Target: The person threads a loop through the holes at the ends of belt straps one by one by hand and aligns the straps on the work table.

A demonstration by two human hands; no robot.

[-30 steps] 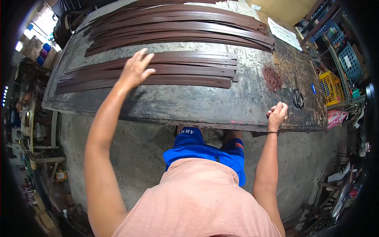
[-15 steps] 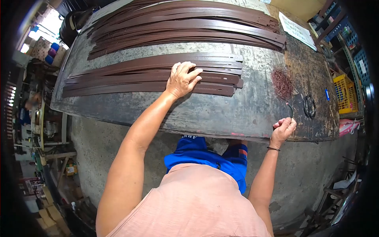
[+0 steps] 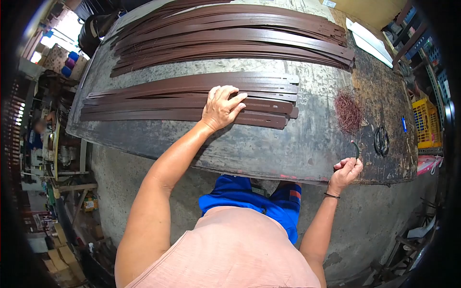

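Lying farther right than before, left hand (image 3: 222, 108), grip loosely spread, on nearer brown straps (image 3: 168, 102) across the surface (image 3: 307, 149), right hand (image 3: 346, 173) clasping dark curved tool (image 3: 357, 149), reddish tangle (image 3: 348, 114) and black scissors (image 3: 382, 142) beyond

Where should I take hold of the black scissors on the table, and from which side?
Take the scissors by the looped handles, probably from the table's near edge: the loops lie toward the person and the blades point away. The right hand is nearer, but it holds a thin, dark curved item, so it may need freeing first.
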